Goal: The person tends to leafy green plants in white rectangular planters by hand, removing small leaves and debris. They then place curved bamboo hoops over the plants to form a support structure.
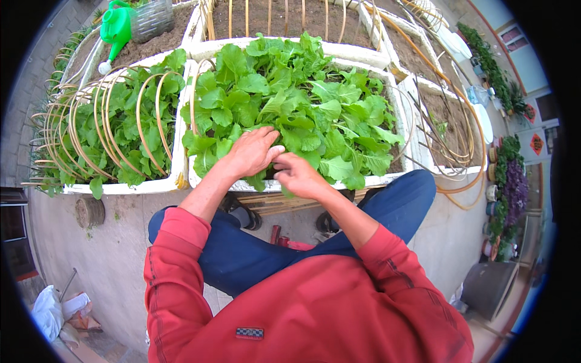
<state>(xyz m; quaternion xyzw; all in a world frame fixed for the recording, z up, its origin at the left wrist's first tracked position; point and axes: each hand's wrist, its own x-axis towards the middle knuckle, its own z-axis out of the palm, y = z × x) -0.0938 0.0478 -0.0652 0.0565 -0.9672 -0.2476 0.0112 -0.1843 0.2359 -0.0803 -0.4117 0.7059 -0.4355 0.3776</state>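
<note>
Leafy green vegetable plants (336,111) crowd a white foam planter box (399,104) in front of me. At the near edge, my left hand (254,152) lies against the leaves, its back up and its thumb pointing right towards my other hand. Just beside it, my right hand (299,177) is bent down low among the leaves with its fingers curled. A bit of green leaf (287,192) shows under the right hand; whether the fingers grip it is hidden. Dark soil is partly visible between the two hands.
Left of me, bent cane hoops (106,118) arch over another planted box. A green watering can (117,27) stands behind it. Thin stakes (447,131) lean over the box at right. Bundled canes (272,203) lie beneath the planter, and a small wooden stump (89,212) sits on the paving.
</note>
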